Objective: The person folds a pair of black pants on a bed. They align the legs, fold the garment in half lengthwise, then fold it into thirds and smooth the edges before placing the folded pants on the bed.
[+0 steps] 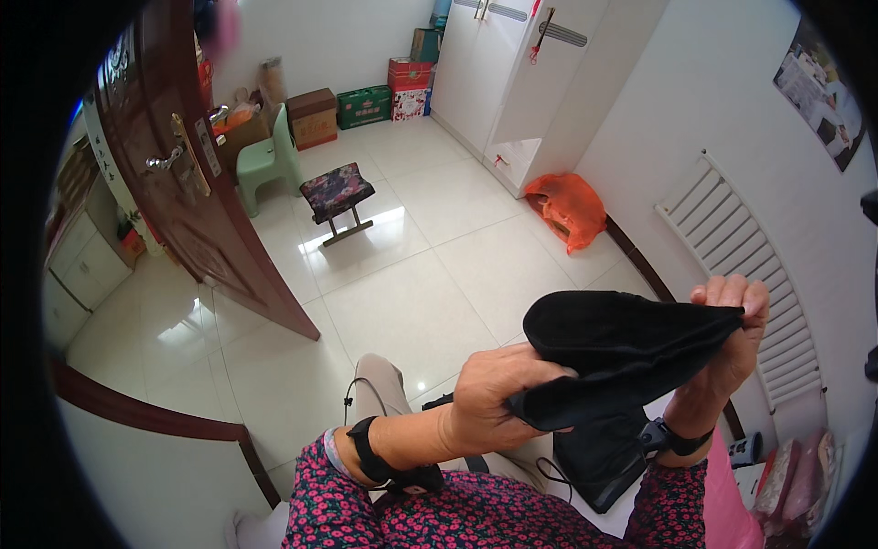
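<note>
A black fabric item (617,343), folded or doubled with a rounded end, is stretched between my two hands above my lap. My left hand (497,394) grips its lower edge near the rounded end, thumb on top. The pointed far end is pinched by my right hand (737,329), fingers curled over it. Below the cloth, a black bag or folded black fabric (600,453) lies beside my thigh, partly hidden. Both wrists wear black straps with small devices.
An open brown door (206,185) stands at the left. Ahead are a floral folding stool (337,192), a green plastic chair (271,161) and an orange plastic bag (569,209) by the white wardrobe (473,82). A white radiator (748,254) is at the right.
</note>
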A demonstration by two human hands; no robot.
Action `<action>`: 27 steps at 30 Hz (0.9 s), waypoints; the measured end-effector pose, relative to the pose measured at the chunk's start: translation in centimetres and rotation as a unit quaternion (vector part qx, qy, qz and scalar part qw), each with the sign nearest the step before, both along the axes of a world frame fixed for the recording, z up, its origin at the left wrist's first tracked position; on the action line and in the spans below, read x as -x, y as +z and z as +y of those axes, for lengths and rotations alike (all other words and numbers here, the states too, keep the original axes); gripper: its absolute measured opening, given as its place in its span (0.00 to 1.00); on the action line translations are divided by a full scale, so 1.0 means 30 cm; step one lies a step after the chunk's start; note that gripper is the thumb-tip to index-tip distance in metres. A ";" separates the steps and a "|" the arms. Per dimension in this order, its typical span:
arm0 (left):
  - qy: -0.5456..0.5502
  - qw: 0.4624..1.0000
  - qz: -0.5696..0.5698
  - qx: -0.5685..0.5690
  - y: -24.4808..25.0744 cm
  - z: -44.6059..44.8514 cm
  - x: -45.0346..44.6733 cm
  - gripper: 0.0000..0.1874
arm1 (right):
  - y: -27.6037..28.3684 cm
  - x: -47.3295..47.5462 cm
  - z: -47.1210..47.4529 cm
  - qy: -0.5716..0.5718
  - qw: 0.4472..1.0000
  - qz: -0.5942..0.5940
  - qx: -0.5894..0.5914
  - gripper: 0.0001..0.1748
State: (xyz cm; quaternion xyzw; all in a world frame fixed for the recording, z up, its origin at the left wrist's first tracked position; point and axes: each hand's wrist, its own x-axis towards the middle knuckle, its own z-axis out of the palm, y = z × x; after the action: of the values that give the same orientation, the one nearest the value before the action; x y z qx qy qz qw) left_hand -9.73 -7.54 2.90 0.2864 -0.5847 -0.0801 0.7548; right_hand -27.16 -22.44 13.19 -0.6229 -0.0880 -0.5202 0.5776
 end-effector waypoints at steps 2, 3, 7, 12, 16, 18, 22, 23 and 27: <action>-0.006 1.000 -0.015 0.011 -0.002 -0.006 0.005 0.12 | 0.002 -0.002 0.001 -0.004 1.000 0.003 0.004 0.15; -0.024 1.000 0.006 0.012 -0.005 -0.006 0.009 0.11 | 0.004 -0.002 0.002 -0.009 1.000 0.005 0.010 0.15; -0.080 0.995 0.041 -0.046 -0.023 -0.005 0.005 0.17 | 0.012 -0.005 -0.001 -0.014 1.000 0.004 0.018 0.15; 0.078 0.992 -0.019 -0.098 -0.035 -0.010 -0.040 0.21 | 0.014 -0.007 0.003 -0.011 1.000 0.007 0.017 0.16; -0.042 0.990 0.022 -0.130 -0.035 -0.041 -0.033 0.18 | 0.014 -0.015 0.003 -0.017 1.000 -0.003 0.014 0.16; -0.156 0.981 0.049 -0.105 -0.031 -0.060 -0.024 0.14 | 0.013 -0.020 0.002 -0.011 1.000 0.000 0.012 0.16; -0.138 0.985 0.001 -0.106 -0.007 -0.063 -0.021 0.13 | 0.010 -0.021 0.003 -0.014 1.000 0.006 0.012 0.17; -0.113 0.988 0.026 -0.104 0.004 -0.064 -0.021 0.12 | 0.011 -0.020 0.003 -0.016 1.000 0.003 0.011 0.17; -0.037 0.991 0.080 -0.097 0.063 -0.068 -0.061 0.09 | 0.018 -0.008 -0.003 -0.039 0.999 -0.001 0.019 0.17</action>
State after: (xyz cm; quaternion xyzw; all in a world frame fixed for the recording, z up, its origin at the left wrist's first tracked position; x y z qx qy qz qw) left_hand -7.89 -9.58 4.78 0.3292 -0.5219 -0.1867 0.7645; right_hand -26.92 -22.54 13.74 -0.6363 -0.0737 -0.5414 0.5447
